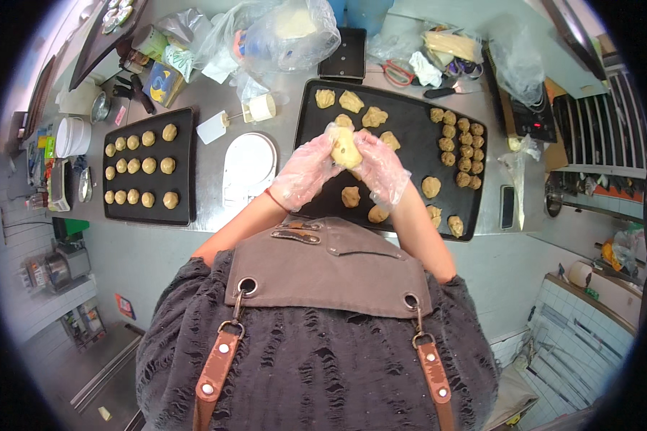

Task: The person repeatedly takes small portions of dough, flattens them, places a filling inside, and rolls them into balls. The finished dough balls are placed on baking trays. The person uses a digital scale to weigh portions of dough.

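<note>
A flattened piece of pale dough (346, 148) is held between my left hand (310, 171) and my right hand (383, 168), both in clear plastic gloves. Beneath them lies a large black baking tray (399, 102) with irregular dough lumps, among them one (431, 187) to the right of my right hand. Small, darker, rough balls (464, 138) stand in columns at that tray's right end. On the left, a second black tray (182, 161) bears three rows of smooth round dough balls (149, 166). My gloves hide part of the large tray.
A white kitchen scale (249, 167) stands between the trays. Behind are plastic bags (286, 37), red-handled scissors (399, 73), a black-handled knife (440, 93) and a small black pan (343, 56). A phone (507, 207) and a piping bag (517, 178) lie right of the large tray.
</note>
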Demonstrator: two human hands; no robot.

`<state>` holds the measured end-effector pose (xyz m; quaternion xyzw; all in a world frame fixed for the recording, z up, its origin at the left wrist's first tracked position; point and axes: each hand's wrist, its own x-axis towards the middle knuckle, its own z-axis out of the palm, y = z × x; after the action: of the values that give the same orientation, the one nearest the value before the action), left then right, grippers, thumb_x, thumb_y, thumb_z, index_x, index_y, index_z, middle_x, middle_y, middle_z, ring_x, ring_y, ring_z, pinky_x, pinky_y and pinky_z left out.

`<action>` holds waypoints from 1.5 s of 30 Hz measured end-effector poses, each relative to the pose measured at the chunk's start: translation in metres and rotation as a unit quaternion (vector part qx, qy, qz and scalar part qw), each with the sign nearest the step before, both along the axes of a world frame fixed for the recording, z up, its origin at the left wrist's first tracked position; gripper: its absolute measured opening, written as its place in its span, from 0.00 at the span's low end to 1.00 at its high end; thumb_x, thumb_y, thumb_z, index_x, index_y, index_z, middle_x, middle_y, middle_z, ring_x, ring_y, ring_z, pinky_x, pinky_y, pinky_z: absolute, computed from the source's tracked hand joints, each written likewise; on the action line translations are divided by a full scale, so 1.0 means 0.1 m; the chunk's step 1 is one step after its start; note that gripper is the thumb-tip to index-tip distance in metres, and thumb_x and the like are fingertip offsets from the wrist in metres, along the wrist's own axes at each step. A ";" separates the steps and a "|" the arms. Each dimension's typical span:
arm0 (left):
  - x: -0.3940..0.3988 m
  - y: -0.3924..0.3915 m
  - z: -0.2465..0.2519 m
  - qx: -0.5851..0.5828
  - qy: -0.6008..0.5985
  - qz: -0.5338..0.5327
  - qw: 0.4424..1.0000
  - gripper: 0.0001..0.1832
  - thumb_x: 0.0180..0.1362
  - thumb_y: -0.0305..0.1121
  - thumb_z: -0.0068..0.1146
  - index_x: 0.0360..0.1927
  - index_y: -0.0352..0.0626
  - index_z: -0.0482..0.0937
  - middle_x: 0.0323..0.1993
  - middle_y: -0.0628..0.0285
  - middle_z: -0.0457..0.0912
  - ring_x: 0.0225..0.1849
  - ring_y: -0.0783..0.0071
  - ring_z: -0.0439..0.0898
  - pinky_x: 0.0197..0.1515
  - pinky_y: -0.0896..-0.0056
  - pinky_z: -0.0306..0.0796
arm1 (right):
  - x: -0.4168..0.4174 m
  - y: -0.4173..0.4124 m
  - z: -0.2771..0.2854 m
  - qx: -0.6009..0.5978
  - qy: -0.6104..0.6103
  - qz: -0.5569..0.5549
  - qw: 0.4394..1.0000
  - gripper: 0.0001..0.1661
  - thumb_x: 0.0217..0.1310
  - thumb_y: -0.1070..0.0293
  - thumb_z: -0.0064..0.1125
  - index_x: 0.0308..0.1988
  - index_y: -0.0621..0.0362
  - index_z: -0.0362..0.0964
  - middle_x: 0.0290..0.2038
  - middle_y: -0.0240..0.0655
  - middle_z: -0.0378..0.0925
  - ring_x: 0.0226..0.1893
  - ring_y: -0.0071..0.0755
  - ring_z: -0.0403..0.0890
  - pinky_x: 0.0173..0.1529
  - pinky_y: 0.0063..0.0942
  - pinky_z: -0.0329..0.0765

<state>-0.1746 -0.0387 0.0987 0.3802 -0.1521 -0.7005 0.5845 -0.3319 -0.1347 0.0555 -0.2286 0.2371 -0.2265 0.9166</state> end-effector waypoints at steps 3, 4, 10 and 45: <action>0.09 0.18 0.04 -0.012 -0.026 0.026 0.999 0.20 0.72 0.43 0.50 0.61 0.42 0.74 0.55 0.66 0.79 0.56 0.76 0.77 0.59 0.69 0.72 | 0.05 0.20 0.44 0.054 -0.010 0.007 0.998 0.25 0.73 0.64 0.52 0.62 0.68 0.65 0.57 0.41 0.76 0.57 0.37 0.78 0.62 0.33 0.77; 0.11 0.25 -0.01 -0.028 -0.048 0.025 0.998 0.19 0.72 0.42 0.51 0.59 0.42 0.75 0.53 0.67 0.80 0.54 0.77 0.78 0.57 0.71 0.72 | 0.05 0.36 0.47 -0.009 0.029 -0.024 0.999 0.27 0.71 0.66 0.55 0.63 0.69 0.64 0.58 0.40 0.75 0.57 0.36 0.79 0.62 0.32 0.76; 0.21 0.45 -0.20 -0.088 -0.427 0.028 0.899 0.12 0.66 0.32 0.59 0.47 0.34 0.81 0.39 0.69 0.84 0.39 0.86 0.78 0.43 0.79 0.72 | 0.17 0.93 0.34 -0.232 0.201 -0.127 0.943 0.26 0.62 0.77 0.65 0.59 0.71 0.69 0.52 0.39 0.80 0.51 0.27 0.80 0.57 0.24 0.76; -0.66 0.29 -0.81 0.066 -0.249 -0.052 0.965 0.15 0.69 0.37 0.58 0.49 0.35 0.80 0.41 0.66 0.84 0.39 0.81 0.81 0.41 0.78 0.75 | -1.05 0.32 -0.38 -0.413 0.358 -0.144 0.825 0.26 0.61 0.57 0.67 0.51 0.65 0.77 0.43 0.42 0.83 0.44 0.34 0.82 0.52 0.30 0.77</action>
<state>-0.2410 -0.0095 0.0176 0.5720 -0.2654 -0.6215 0.4649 -0.4367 -0.1022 0.0179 -0.6143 0.4630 -0.3351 0.5440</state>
